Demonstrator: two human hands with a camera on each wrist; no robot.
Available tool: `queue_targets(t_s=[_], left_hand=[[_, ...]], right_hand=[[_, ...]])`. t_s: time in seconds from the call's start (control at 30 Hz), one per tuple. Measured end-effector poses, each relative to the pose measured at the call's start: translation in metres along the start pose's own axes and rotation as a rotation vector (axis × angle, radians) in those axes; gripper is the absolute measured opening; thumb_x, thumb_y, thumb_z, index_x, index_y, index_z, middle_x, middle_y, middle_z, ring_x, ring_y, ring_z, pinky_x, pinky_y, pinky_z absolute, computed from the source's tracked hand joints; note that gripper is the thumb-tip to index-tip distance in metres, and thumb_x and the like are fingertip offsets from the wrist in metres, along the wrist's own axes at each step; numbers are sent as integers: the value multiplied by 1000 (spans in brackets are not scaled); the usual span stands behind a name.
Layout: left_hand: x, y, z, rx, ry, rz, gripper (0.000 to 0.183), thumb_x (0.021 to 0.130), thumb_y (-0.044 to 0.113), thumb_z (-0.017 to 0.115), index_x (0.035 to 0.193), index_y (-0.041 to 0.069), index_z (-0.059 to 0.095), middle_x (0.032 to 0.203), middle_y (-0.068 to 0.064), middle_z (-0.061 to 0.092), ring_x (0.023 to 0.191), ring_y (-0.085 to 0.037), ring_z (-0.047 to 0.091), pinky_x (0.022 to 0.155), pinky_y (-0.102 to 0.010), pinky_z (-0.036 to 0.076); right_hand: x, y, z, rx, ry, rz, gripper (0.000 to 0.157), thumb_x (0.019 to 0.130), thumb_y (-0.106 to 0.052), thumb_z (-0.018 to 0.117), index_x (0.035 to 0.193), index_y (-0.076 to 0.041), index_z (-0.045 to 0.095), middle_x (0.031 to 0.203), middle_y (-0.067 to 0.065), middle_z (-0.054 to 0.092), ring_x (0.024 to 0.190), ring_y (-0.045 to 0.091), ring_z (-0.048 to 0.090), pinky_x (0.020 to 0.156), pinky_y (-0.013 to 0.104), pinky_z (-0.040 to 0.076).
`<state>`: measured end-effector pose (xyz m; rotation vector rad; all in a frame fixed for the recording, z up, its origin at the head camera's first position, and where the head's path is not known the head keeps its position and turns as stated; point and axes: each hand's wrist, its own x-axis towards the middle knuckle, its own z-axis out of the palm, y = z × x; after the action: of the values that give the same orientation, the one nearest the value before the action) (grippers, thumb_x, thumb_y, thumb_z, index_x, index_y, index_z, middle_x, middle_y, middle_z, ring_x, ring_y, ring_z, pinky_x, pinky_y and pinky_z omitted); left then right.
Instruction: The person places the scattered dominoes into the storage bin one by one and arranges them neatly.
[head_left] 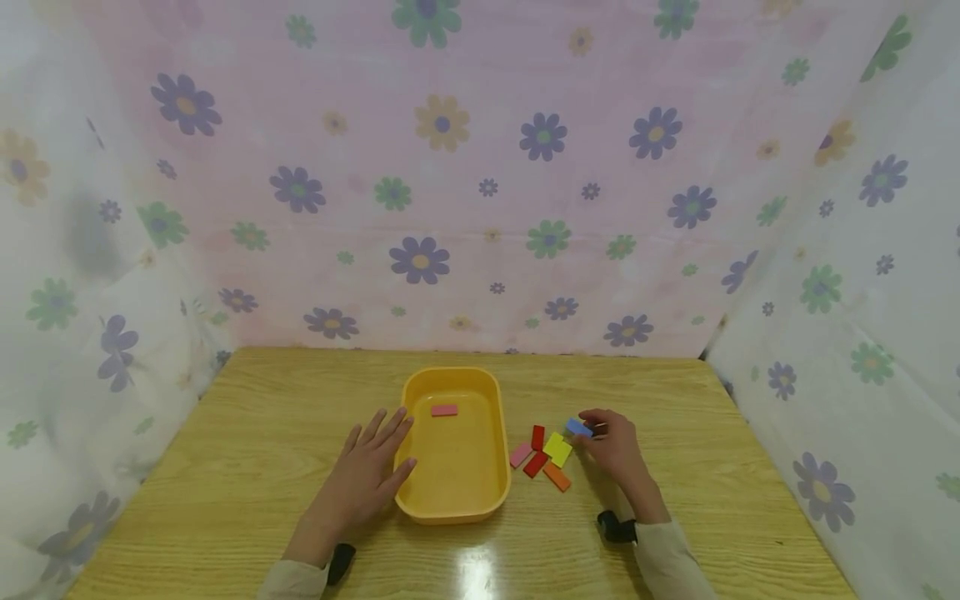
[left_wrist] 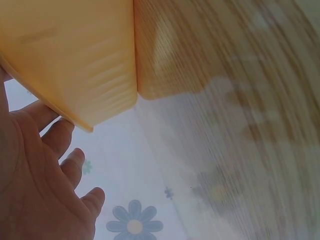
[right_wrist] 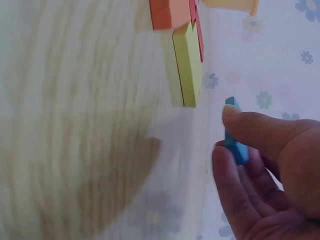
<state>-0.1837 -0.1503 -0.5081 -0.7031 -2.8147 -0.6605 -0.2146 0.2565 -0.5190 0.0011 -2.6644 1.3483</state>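
Observation:
My right hand [head_left: 615, 446] pinches a blue block [head_left: 578, 427] between thumb and fingers, to the right of a small group of blocks. In the right wrist view the blue block [right_wrist: 236, 137] is held above the table. My left hand [head_left: 365, 467] rests with spread fingers on the left rim of a yellow plastic tub [head_left: 453, 517]. From the left wrist, the fingers show along the outside of the tub wall [left_wrist: 95, 70]. Inside the tub lies one pink block [head_left: 444, 410], near its far end.
Beside the tub lie a pink block [head_left: 521, 454], two red blocks [head_left: 537, 437], yellow blocks [head_left: 558, 451] and an orange block [head_left: 557, 477]. All are on the wooden table [head_left: 300, 392]. Flower-patterned curtains [head_left: 480, 208] enclose the table at the back and both sides.

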Motion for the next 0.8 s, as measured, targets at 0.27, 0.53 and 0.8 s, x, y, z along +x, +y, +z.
queue_targets(t_s=[0.27,0.53,0.8], left_hand=[[1,-2,3,38,-1,8,62,104,39,56,155,7,43,164,-9,35,151,-42,29,118,-68,21],[0,-1,1,18,-6,-3,62,103,38,58,155,8,43,164,-9,35,151,-41,29,118,-69,20],[1,-2,2,24,3,7,62,103,37,59,155,8,43,164,-9,36,151,-41,29,118,-69,21]], right_hand=[[-12,-8,7,228,128,-63,32,83,5,80,114,6,72,102,22,70,84,21,70,69,20,59],[-26,-24,24,485,152,27,33,85,2,80,116,9,70,106,23,73,82,8,68,64,22,58],[-37,-49,40,668,39,158,34,90,-4,77,120,9,67,98,5,78,88,14,74,78,31,62]])
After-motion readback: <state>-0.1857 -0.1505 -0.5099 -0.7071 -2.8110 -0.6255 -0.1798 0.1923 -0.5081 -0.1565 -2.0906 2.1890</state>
